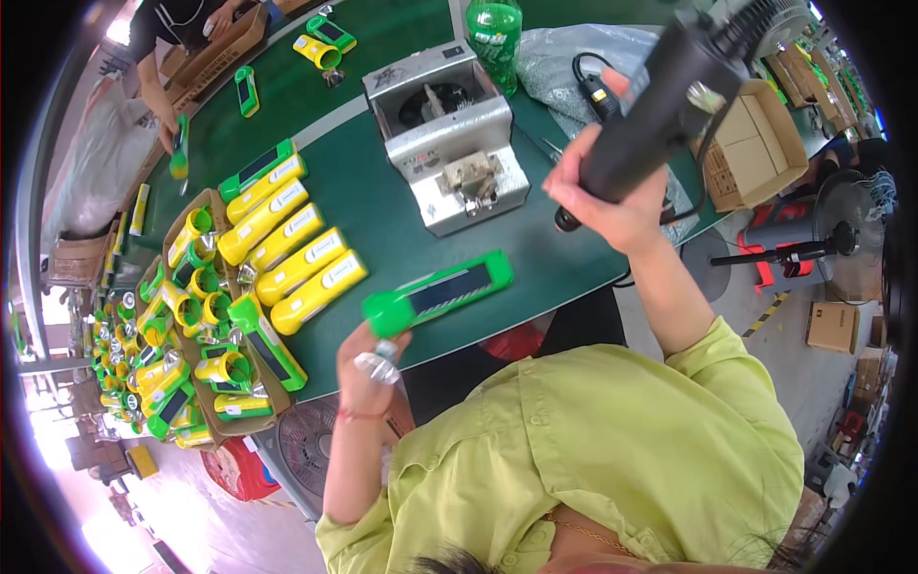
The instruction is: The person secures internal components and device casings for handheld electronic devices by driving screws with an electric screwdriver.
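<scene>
My left hand is closed around the head end of a green flashlight body with a long dark panel, held over the near table edge. A shiny silver reflector hangs beside that hand's fingers. My right hand grips a thick black electric screwdriver, tilted with its tip down and left. A coiled cord runs from its upper end. Between and beyond my hands stands a metal fixture with an open trough and a clamp-like block in front. Several yellow flashlight bodies lie in a row to the left.
A cardboard box crammed with yellow and green flashlight parts stands left. A green bottle and clear plastic bag are behind the fixture. An open carton is at right. Far left, another person's hand holds a green flashlight.
</scene>
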`<state>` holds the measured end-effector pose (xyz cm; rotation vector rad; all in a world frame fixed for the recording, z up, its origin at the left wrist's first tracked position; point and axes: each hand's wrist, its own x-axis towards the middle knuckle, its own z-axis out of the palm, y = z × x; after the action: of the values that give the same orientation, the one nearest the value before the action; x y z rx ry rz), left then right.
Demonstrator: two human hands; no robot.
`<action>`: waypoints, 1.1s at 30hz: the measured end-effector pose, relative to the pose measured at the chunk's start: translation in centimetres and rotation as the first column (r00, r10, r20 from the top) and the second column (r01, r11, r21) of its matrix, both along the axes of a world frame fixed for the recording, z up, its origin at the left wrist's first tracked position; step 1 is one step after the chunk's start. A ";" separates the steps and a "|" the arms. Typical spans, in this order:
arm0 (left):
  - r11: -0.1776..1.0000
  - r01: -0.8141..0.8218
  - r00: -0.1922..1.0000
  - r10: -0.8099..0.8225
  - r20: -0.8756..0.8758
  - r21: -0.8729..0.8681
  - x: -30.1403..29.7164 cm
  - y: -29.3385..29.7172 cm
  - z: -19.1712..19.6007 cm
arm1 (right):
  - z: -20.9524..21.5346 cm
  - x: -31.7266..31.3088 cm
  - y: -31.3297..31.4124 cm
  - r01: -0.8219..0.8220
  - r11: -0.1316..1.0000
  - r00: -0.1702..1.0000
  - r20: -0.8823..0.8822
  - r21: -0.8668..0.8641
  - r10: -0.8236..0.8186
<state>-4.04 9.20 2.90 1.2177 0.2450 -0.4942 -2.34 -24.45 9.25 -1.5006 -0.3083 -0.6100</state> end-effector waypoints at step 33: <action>0.372 -0.240 0.307 -0.847 0.434 0.896 3.8 -11.8 -1.5 | 1.8 4.5 6.6 0.242 0.965 0.948 -0.236 0.100 -0.214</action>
<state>-0.25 -2.57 1.38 2.5049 -1.0262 0.0764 2.19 -17.89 11.09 -1.4749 0.0801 -0.6243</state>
